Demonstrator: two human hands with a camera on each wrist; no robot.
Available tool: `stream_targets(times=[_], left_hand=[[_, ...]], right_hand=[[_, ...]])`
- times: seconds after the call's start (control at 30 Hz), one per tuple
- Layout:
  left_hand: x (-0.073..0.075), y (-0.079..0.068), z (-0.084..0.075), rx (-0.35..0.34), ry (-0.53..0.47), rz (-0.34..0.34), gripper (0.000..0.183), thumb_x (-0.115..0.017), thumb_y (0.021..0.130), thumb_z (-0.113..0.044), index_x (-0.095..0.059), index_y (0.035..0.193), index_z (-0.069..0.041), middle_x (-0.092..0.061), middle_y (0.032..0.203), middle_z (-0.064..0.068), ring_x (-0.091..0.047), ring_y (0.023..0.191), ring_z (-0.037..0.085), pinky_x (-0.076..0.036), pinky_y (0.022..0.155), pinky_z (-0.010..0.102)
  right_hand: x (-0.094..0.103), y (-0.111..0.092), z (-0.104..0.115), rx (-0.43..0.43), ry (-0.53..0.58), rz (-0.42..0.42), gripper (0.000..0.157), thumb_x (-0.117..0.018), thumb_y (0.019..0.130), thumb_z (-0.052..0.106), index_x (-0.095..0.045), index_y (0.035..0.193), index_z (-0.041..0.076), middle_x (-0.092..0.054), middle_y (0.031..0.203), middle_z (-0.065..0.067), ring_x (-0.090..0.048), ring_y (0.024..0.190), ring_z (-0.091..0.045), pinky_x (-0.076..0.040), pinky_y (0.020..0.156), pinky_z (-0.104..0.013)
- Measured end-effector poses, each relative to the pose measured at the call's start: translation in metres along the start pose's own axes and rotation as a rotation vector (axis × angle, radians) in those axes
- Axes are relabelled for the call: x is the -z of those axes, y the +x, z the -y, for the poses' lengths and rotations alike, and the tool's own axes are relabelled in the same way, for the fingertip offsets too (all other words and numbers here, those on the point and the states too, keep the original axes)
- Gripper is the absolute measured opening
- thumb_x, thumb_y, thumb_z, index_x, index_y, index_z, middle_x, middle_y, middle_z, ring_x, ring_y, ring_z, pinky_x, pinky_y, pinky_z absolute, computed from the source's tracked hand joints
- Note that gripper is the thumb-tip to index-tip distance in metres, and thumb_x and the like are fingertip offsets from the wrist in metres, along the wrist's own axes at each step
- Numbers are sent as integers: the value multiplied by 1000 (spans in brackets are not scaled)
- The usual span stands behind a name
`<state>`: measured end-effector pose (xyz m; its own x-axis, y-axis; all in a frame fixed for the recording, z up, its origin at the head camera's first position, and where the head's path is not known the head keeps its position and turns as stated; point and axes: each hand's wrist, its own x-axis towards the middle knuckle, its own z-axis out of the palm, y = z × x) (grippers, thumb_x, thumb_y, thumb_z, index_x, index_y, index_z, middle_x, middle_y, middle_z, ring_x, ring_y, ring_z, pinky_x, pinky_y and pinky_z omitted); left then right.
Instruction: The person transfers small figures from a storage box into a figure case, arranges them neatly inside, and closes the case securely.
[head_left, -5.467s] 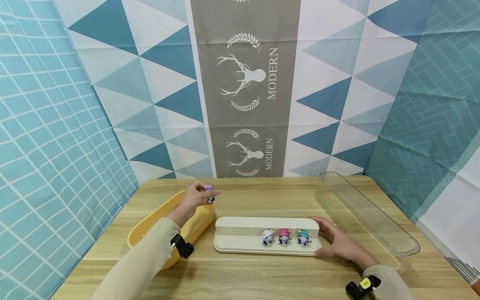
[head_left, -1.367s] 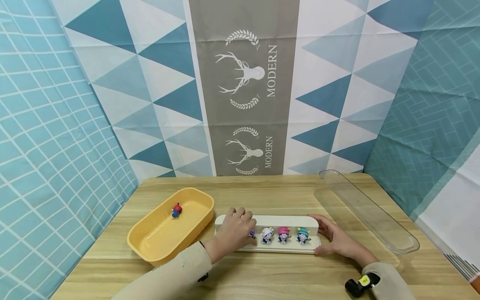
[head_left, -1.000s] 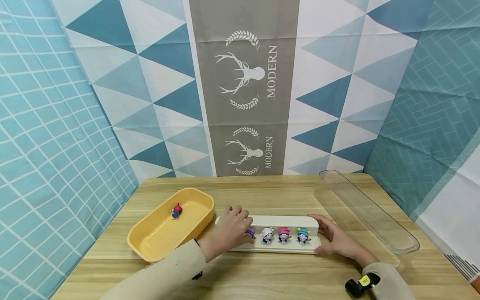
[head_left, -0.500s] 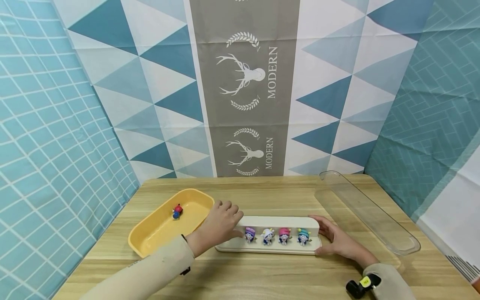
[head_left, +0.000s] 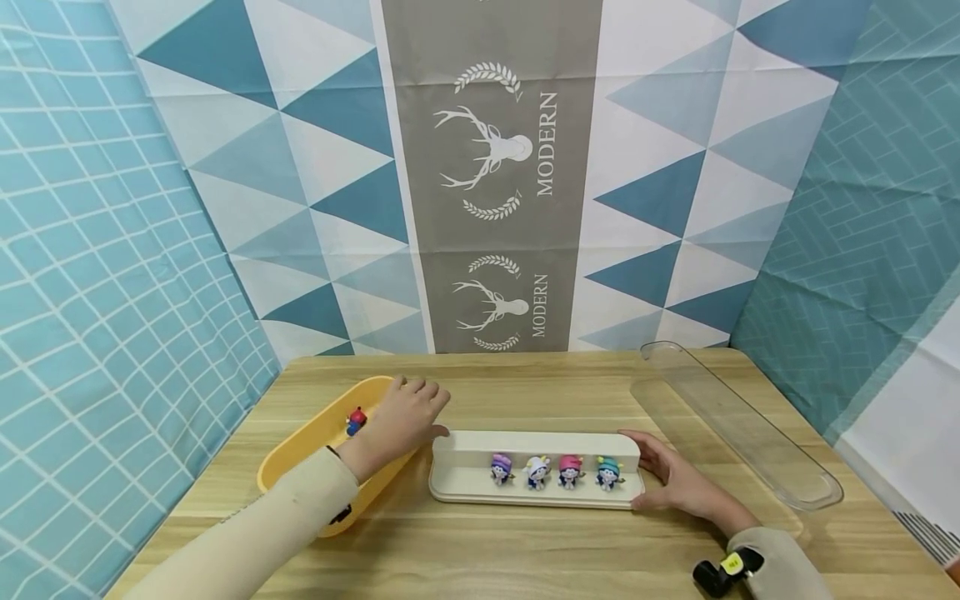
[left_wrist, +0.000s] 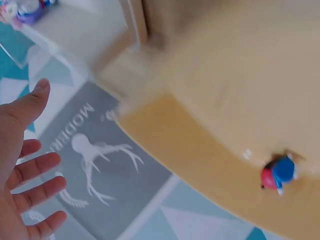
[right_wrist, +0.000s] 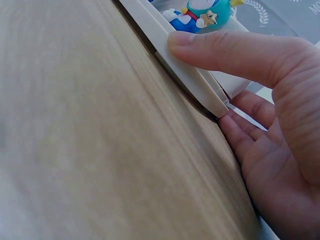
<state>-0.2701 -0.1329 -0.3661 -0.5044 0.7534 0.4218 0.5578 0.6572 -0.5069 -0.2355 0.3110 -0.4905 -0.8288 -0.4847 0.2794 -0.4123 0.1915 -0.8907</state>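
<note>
My left hand (head_left: 397, 417), empty with fingers spread in the left wrist view, is over the right side of a yellow basin (head_left: 276, 457). Inside the basin lies a small figurine with a red hat and blue body (head_left: 356, 422). With thumb at the front edge and fingers round the end, my right hand (head_left: 678, 485) grips a cream stepped display stand (head_left: 465, 481). Several figurines stand in a row on its lower step: a purple-hatted one (head_left: 500, 470), a white-hatted one (head_left: 537, 473), a pink-hatted one (head_left: 570, 472) and a teal-hatted one (head_left: 607, 474).
A long clear plastic cover (head_left: 738, 425) lies slantwise on the wooden table (head_left: 525, 550) at the right. Patterned cloth (head_left: 502, 208) hangs behind the table, and blue grid cloth (head_left: 112, 292) borders its left side.
My left hand set the purple-hatted figurine on the stand, let go, and moved left, back over the basin. My right hand has kept its grip on the stand's right end.
</note>
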Motion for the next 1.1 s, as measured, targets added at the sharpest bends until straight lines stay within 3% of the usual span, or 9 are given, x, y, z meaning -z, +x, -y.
stream_targets(times=[0.17, 0.4, 0.63, 0.87, 1.0, 1.1], left_hand=[[-5, -5, 17, 9, 9, 36, 49, -86, 72, -45, -63, 99, -11, -63, 89, 4, -59, 85, 26, -46, 72, 45], [-17, -17, 40, 51, 71, 93, 50, -86, 73, -42, -62, 103, -11, -64, 96, 6, -58, 87, 26, -43, 67, 41], [-28, -28, 59, 116, 65, 211, 61, -88, 70, -42, -59, 113, -10, -61, 103, 10, -58, 89, 28, -44, 65, 43], [-41, -42, 67, 149, 60, 337, 74, -92, 62, -45, -58, 116, -9, -58, 106, 14, -59, 97, 33, -49, 68, 47], [-48, -49, 68, 162, 31, 352, 72, -97, 58, -35, -56, 111, -7, -56, 100, 16, -60, 91, 35, -53, 63, 46], [-54, -53, 67, 167, 24, 357, 61, -93, 67, -19, -56, 114, -5, -56, 100, 19, -61, 85, 35, -55, 59, 44]], right_hand=[[0, -1, -1, 14, -8, -4, 99, -86, 72, 4, -27, 151, -7, -38, 147, -24, -46, 126, 3, -33, 101, -11], [-1, -1, -2, -11, -5, -7, 101, -87, 72, 6, -27, 152, -5, -41, 147, -11, -45, 127, 3, -34, 101, -11], [0, -1, -1, -15, 0, -5, 101, -88, 72, 7, -27, 152, -4, -40, 147, -11, -45, 127, 2, -34, 101, -11], [0, -1, -1, 11, 2, 0, 98, -86, 73, 3, -27, 151, -7, -39, 147, -19, -46, 127, 2, -34, 101, -11], [0, -2, 0, -7, -5, -2, 99, -86, 73, 4, -27, 151, -7, -40, 148, -13, -45, 126, 3, -34, 101, -11], [-1, -2, 1, -23, -9, -9, 100, -87, 72, 6, -27, 151, -6, -41, 147, -8, -45, 126, 4, -34, 101, -11]])
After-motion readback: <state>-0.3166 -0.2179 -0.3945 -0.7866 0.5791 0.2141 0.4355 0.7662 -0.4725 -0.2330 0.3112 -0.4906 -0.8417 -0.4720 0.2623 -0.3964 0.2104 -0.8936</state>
